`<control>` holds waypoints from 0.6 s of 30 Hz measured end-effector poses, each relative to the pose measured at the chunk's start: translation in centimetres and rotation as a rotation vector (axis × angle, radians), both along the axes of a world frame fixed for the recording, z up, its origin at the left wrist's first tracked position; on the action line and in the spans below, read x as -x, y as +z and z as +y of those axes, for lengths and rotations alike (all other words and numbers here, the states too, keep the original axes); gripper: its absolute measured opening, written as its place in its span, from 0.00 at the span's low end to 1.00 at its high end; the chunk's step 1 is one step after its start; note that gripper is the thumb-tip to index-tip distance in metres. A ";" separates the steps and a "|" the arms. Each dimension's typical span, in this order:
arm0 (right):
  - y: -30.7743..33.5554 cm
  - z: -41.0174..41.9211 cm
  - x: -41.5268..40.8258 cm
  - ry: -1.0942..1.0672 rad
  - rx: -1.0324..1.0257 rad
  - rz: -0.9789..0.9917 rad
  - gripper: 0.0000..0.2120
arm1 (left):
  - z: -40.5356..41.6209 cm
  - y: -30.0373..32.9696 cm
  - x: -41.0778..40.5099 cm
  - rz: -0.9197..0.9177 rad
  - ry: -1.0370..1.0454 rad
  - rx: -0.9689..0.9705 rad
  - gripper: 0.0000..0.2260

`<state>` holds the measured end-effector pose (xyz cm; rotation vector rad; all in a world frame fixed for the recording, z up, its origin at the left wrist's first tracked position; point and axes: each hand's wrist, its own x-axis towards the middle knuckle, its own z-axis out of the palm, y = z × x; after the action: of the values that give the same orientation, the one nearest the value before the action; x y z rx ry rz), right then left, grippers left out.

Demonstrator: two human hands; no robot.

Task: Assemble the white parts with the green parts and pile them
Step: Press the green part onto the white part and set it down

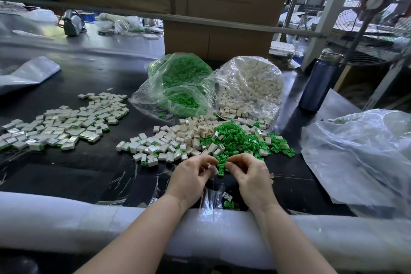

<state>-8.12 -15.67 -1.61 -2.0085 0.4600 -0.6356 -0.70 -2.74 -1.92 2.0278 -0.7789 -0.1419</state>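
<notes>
My left hand (192, 174) has its fingers curled around a small white part (211, 168), mostly hidden by the fingertips. My right hand (249, 173) pinches a green part (222, 165) next to it. Both hands hover at the near edge of a loose heap of green parts (240, 140) and white parts (195, 129). Assembled white-and-green pieces (151, 147) lie left of the heap. A larger spread of assembled pieces (66, 122) covers the table's left side.
Two clear bags stand behind the heap, one of green parts (178, 87) and one of white parts (249, 87). A blue bottle (320, 82) stands at the right. A big crumpled plastic bag (360, 158) fills the right side. White foam padding (89, 222) lines the near edge. Cardboard boxes (218, 38) rise behind.
</notes>
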 end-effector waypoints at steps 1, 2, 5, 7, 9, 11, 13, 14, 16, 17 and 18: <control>0.0 0.0 0.0 0.006 -0.010 -0.007 0.06 | 0.0 0.0 -0.1 0.032 0.000 0.018 0.06; 0.1 0.0 0.0 0.014 -0.019 -0.012 0.07 | 0.0 0.0 -0.1 0.054 0.002 0.030 0.06; 0.2 -0.1 0.0 0.047 -0.054 -0.018 0.07 | -0.1 0.0 -0.2 0.117 0.004 0.062 0.06; 0.3 -0.1 0.0 0.064 -0.074 -0.026 0.07 | -0.1 -0.1 -0.4 0.151 0.000 0.092 0.03; 0.3 -0.1 0.1 0.078 -0.092 -0.032 0.07 | -0.1 -0.2 -0.5 0.179 -0.009 0.113 0.01; 0.4 -0.1 0.1 0.102 -0.110 -0.023 0.07 | -0.1 -0.2 -0.5 0.196 -0.023 0.122 0.01; 0.4 0.0 0.0 0.132 -0.121 -0.013 0.06 | -0.1 -0.1 -0.5 0.207 -0.041 0.127 0.01; 0.5 0.0 0.0 0.143 -0.125 -0.012 0.06 | -0.1 -0.1 -0.5 0.213 -0.047 0.132 0.02; 0.5 0.0 0.0 0.151 -0.128 -0.010 0.06 | 0.0 -0.1 -0.5 0.230 -0.053 0.146 0.02; 0.6 0.0 0.0 0.154 -0.126 -0.009 0.06 | 0.0 -0.1 -0.5 0.238 -0.056 0.152 0.02; 0.6 0.0 0.1 0.157 -0.122 -0.006 0.06 | 0.0 -0.1 -0.5 0.242 -0.059 0.156 0.02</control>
<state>-8.18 -15.62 -1.04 -1.9042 0.3261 -0.5048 -0.19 -2.69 -1.99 1.8015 -0.6757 -0.3431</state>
